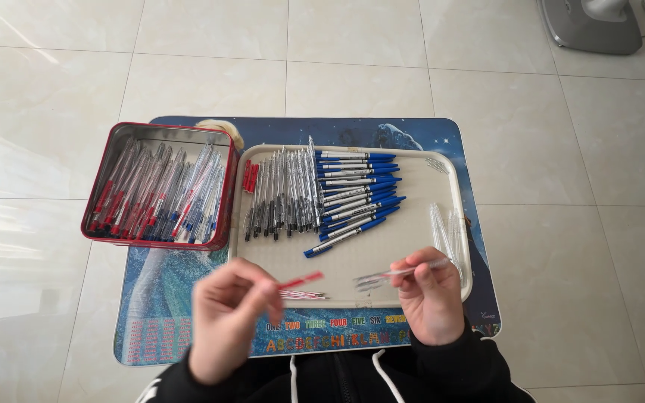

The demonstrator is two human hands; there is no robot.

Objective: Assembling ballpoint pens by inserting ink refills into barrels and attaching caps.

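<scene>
My left hand pinches a thin red pen refill that points right, over the front edge of a cream tray. My right hand holds a clear pen barrel level, its end aimed left toward the refill; the two tips are a small gap apart. On the tray lie a row of clear pens with dark tips, a fan of blue-capped pens, a few red caps and some loose clear barrels.
A red square tin at the left holds several assembled red and blue pens. Tray and tin rest on a small blue picture-printed table over a pale tiled floor. A grey fan base stands at the top right.
</scene>
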